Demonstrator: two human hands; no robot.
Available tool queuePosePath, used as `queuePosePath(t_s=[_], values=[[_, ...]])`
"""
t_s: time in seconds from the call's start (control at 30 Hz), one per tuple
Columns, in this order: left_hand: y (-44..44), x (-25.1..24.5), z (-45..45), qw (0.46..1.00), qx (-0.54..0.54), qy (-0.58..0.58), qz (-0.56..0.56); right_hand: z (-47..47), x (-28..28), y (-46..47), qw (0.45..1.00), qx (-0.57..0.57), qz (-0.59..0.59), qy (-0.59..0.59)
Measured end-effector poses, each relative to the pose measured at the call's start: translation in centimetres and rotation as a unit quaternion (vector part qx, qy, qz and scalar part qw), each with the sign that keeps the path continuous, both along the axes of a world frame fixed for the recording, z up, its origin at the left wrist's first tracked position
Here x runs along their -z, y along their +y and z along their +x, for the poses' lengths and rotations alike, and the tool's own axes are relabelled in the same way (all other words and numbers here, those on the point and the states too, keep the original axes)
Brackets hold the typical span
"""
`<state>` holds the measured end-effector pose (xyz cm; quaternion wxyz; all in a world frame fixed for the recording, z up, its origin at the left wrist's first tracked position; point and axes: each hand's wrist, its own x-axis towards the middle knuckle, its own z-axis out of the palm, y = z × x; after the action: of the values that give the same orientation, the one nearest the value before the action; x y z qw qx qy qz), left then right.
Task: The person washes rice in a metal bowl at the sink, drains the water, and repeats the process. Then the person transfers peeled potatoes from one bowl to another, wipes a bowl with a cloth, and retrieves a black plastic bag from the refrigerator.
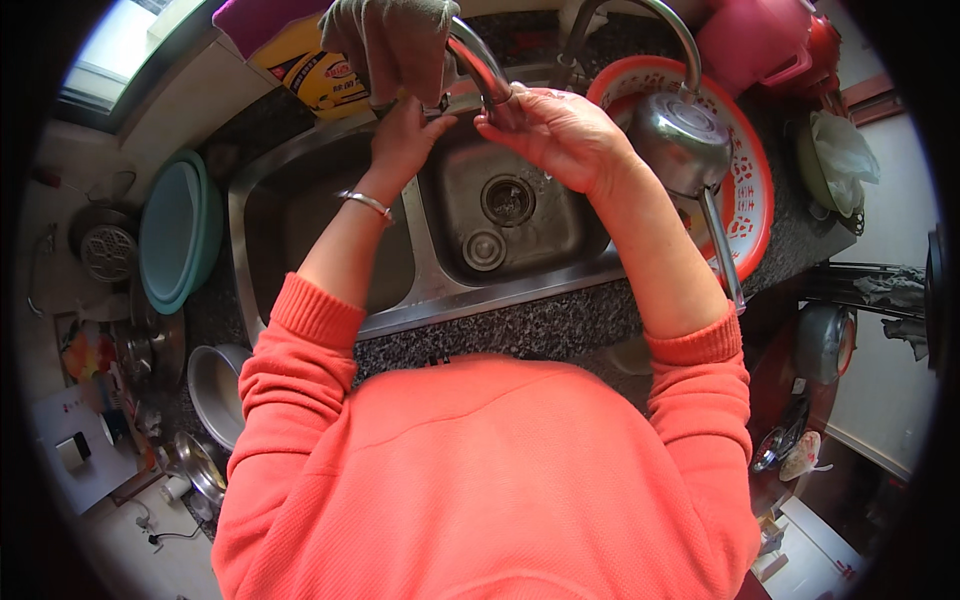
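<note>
My right hand (574, 139) curls around the outlet end of a chrome faucet spout (480, 60), over the right basin. Left of it, my left hand (401, 139), with a silver bangle (366, 205) at the wrist, reaches up to the faucet's base. Its fingertips are partly hidden there under a grey cloth (397, 45) draped over the faucet, so its grip is unclear. Below my hands is a two-basin stainless steel sink (420, 247). The right basin has a drain (508, 200) with a round metal strainer plug (484, 249) beside it.
A saucepan (682, 142) rests upside down on a red-rimmed enamel basin (757, 225) at right, its handle jutting toward me. A second curved tap (686, 41) arches above. Teal bowls (180, 232) and a grey pot (217, 394) stand left. A yellow bottle (315, 82) is behind the sink.
</note>
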<state>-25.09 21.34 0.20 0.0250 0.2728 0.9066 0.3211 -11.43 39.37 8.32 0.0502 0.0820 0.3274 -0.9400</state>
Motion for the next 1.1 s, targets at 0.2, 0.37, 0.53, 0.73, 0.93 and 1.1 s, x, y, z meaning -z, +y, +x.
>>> queuePosePath(t_s=[0.2, 0.37, 0.53, 0.73, 0.93, 1.1], values=[[3.6, 3.9, -3.1, 0.999, 0.029, 0.032, 0.014, 1.1, -1.0, -1.6, 0.997, -0.014, 0.042, -0.061], [3.8, 5.5, -4.0, 0.989, 0.070, 0.129, 0.036, 1.9, -1.6, -2.5, 0.995, -0.032, 0.060, -0.067], [2.5, 8.7, -4.8, 0.982, 0.110, -0.019, -0.152, 2.5, -2.3, -3.2, 0.984, -0.075, 0.146, -0.067], [2.2, 11.8, -5.7, 0.982, 0.100, -0.061, 0.150, 3.0, -2.5, -4.0, 0.971, -0.086, 0.223, -0.033], [0.1, 10.6, -8.6, 0.953, 0.041, -0.083, 0.288, 2.9, -2.0, -4.5, 0.961, -0.102, 0.256, 0.009], [0.7, 6.8, -6.3, 0.854, 0.086, -0.161, 0.488, 2.9, -2.1, -5.0, 0.937, -0.114, 0.331, 0.000]])
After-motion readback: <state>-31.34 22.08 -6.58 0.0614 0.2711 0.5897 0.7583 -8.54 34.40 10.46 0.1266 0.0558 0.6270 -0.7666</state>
